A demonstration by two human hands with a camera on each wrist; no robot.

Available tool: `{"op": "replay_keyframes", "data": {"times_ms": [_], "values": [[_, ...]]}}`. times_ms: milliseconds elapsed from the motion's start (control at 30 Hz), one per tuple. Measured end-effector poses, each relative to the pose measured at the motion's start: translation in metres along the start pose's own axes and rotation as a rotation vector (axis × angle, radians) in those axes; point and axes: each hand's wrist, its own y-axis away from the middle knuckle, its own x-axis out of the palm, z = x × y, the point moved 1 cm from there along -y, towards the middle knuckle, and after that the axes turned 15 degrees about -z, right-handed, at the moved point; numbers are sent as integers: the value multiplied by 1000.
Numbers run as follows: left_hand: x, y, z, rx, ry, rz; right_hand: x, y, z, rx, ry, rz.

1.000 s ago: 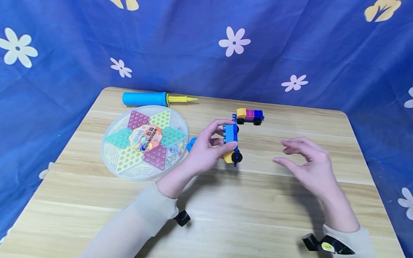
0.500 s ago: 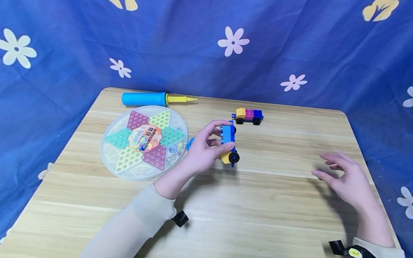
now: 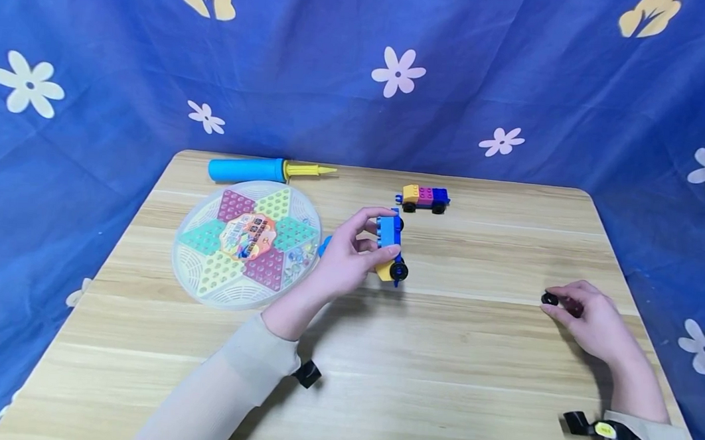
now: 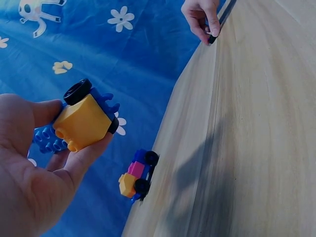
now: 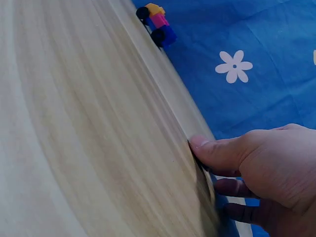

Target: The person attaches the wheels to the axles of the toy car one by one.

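My left hand (image 3: 347, 259) grips a toy block car (image 3: 390, 231) between thumb and fingers, held tipped on its side above the middle of the table. Light blue and yellow bricks sit on its dark blue chassis with black wheels. In the left wrist view its yellow brick (image 4: 84, 122) faces the camera, beside a black wheel (image 4: 78, 92). At the table's right side, my right hand (image 3: 595, 326) pinches a small black wheel (image 3: 549, 299) between thumb and fingertips, close over the wood. The thumb hides that wheel in the right wrist view.
A second block car (image 3: 427, 197), yellow, pink and blue, stands at the back. A round Chinese checkers board (image 3: 205, 285) lies left, in front of a blue and yellow hand pump (image 3: 247, 169). A blue piece (image 3: 325, 245) shows partly behind my left hand.
My right hand has moved right and slightly nearer, and its fingers have closed on the small black wheel. My left hand has stayed almost still with the block car.
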Motion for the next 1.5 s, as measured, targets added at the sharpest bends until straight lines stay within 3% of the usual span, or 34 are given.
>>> {"op": "replay_keyframes", "data": {"times_ms": [300,733,1033,1267,1500], "values": [[2,2,-1,-7,2,30,2,-8,21,-31,-60,-44],[11,5,-3,20,-1,81,0,-45,120,-258,-236,-190],[16,8,-3,16,5,108,10,-63,170,-347,-413,-186],[19,9,-3,39,-18,129,22,-71,198,-403,-433,-202],[21,10,0,48,-29,144,37,-79,211,-419,-451,-190]]}}
